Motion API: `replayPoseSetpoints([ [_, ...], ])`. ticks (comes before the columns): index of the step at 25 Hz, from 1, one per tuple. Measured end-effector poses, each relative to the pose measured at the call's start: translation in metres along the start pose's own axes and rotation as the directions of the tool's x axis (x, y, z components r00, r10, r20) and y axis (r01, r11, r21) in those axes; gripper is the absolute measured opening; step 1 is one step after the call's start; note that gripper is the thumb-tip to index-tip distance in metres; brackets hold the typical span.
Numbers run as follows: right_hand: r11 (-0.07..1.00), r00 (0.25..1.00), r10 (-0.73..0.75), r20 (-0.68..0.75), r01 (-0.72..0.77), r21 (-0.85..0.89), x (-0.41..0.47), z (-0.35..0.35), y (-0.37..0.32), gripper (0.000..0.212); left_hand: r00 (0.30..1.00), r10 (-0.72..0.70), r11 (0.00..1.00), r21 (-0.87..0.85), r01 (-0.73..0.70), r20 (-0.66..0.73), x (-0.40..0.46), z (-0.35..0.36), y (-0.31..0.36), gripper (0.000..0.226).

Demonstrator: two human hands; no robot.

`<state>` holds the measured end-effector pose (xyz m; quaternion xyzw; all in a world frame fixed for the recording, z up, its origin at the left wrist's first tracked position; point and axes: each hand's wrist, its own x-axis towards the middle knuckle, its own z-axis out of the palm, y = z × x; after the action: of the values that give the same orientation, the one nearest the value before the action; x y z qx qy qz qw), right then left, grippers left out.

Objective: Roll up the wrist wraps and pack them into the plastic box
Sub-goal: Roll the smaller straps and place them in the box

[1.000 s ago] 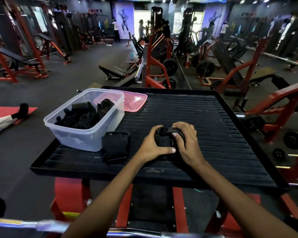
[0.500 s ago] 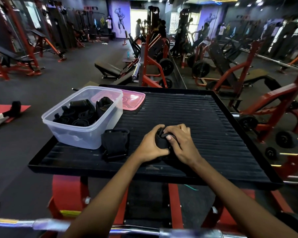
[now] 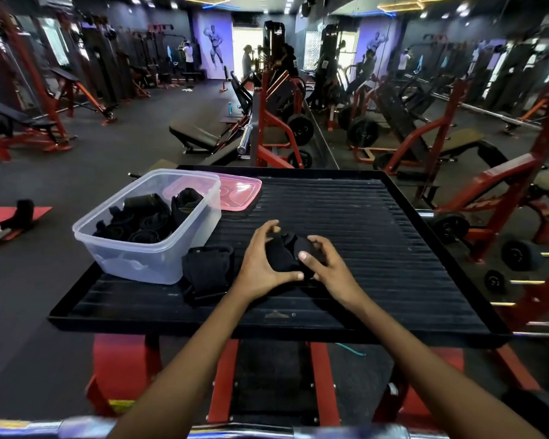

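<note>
On the near middle of the bench (image 3: 393, 248), a black wrist wrap (image 3: 286, 253) is being gripped between the curled hands, left hand (image 3: 260, 264) and right hand (image 3: 325, 264).

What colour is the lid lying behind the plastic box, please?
Translucent pink; the lid shows in the head view.

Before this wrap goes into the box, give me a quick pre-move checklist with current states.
1. Both hands on the wrist wrap: left hand and right hand hold it. Ok.
2. Roll finished and fastened: cannot tell.
3. Plastic box open, pink lid off behind it: ok.
4. Room in the box among the rolled wraps: ok.
5. All wraps rolled: not ok, flat wrap waits beside the box.
</note>
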<state>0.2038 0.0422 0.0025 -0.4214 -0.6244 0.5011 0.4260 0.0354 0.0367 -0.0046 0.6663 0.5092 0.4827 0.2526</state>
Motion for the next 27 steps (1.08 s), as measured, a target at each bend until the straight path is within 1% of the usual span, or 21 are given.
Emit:
replayPoseSetpoints([
  [1, 1.0, 1.0, 0.009, -0.027, -0.008, 0.015, 0.0, 0.0, 0.0, 0.037, 0.998, -0.058, 0.995, -0.079, 0.056, -0.018, 0.001, 0.001, 0.0, 0.103],
  [2, 0.999, 0.999, 0.015, -0.044, -0.013, 0.039, 0.0, -0.001, 0.0, 0.035, 0.993, -0.119, 0.984, -0.136, 0.115, -0.023, 0.001, 0.002, 0.001, 0.097],
  [4, 0.996, 0.999, 0.026, -0.032, -0.024, 0.088, 0.001, -0.001, 0.0, 0.032, 0.978, -0.207, 0.963, -0.174, 0.205, 0.009, 0.002, 0.004, 0.001, 0.076],
  [5, 0.988, 0.999, 0.049, -0.005, -0.047, 0.147, 0.002, -0.002, 0.001, 0.033, 0.974, -0.225, 0.957, -0.18, 0.227, 0.029, 0.002, 0.005, 0.0, 0.069],
  [7, 0.928, 0.99, 0.117, 0.073, -0.135, 0.347, 0.005, -0.005, 0.003, 0.035, 0.973, -0.226, 0.951, -0.204, 0.233, 0.056, 0.002, 0.004, 0.0, 0.066],
  [9, 0.849, 0.977, 0.163, 0.138, -0.21, 0.485, 0.006, -0.01, 0.002, 0.036, 0.982, -0.183, 0.961, -0.199, 0.19, 0.053, 0.002, 0.005, 0.002, 0.066],
  [10, 0.833, 0.972, 0.187, 0.144, -0.234, 0.501, 0.006, -0.011, 0.003, 0.034, 0.988, -0.15, 0.969, -0.194, 0.154, 0.038, 0.002, 0.005, 0.004, 0.064],
  [11, 0.823, 0.966, 0.207, 0.152, -0.256, 0.508, 0.006, -0.011, 0.004, 0.027, 0.994, -0.109, 0.975, -0.19, 0.111, 0.023, 0.001, 0.006, 0.005, 0.062],
  [12, 0.816, 0.96, 0.234, 0.157, -0.281, 0.505, 0.006, -0.011, 0.005, 0.019, 0.998, -0.057, 0.983, -0.175, 0.058, 0.007, 0.001, 0.005, 0.006, 0.061],
  [13, 0.805, 0.951, 0.257, 0.169, -0.308, 0.507, 0.005, -0.011, 0.005, 0.015, 1.0, 0.007, 0.989, -0.147, -0.007, -0.002, 0.001, 0.005, 0.006, 0.061],
  [15, 0.781, 0.936, 0.291, 0.197, -0.351, 0.516, 0.007, -0.013, 0.009, 0.017, 0.992, 0.123, 0.991, -0.052, -0.123, -0.001, 0.0, 0.007, 0.004, 0.062],
  [17, 0.76, 0.936, 0.303, 0.181, -0.352, 0.546, 0.008, -0.014, 0.008, 0.024, 0.978, 0.206, 0.975, 0.082, -0.207, 0.016, -0.002, 0.013, 0.004, 0.063],
  [19, 0.771, 0.94, 0.309, 0.147, -0.338, 0.54, 0.01, -0.012, 0.008, 0.03, 0.973, 0.227, 0.95, 0.207, -0.233, 0.051, -0.002, 0.018, 0.004, 0.064],
  [20, 0.792, 0.944, 0.304, 0.13, -0.326, 0.516, 0.011, -0.011, 0.009, 0.033, 0.976, 0.206, 0.951, 0.22, -0.217, 0.07, -0.001, 0.018, 0.005, 0.064],
  [21, 0.812, 0.951, 0.288, 0.115, -0.306, 0.496, 0.011, -0.009, 0.01, 0.036, 0.982, 0.176, 0.966, 0.181, -0.185, 0.065, 0.001, 0.018, 0.006, 0.063],
  [22, 0.827, 0.96, 0.263, 0.098, -0.276, 0.49, 0.012, -0.007, 0.01, 0.037, 0.99, 0.14, 0.985, 0.102, -0.142, 0.023, 0.003, 0.018, 0.005, 0.063],
  [24, 0.826, 0.979, 0.196, 0.062, -0.199, 0.527, 0.013, -0.004, 0.007, 0.041, 0.993, 0.012, 0.994, -0.106, -0.024, -0.113, 0.007, 0.018, 0.007, 0.062],
  [25, 0.813, 0.987, 0.152, 0.055, -0.157, 0.56, 0.014, -0.005, 0.005, 0.045, 0.985, -0.081, 0.977, -0.206, 0.048, -0.153, 0.008, 0.018, 0.009, 0.06],
  [27, 0.784, 0.992, 0.088, 0.088, -0.123, 0.608, 0.014, -0.007, 0.001, 0.054, 0.961, -0.241, 0.913, -0.368, 0.177, -0.137, 0.01, 0.019, 0.005, 0.048],
])
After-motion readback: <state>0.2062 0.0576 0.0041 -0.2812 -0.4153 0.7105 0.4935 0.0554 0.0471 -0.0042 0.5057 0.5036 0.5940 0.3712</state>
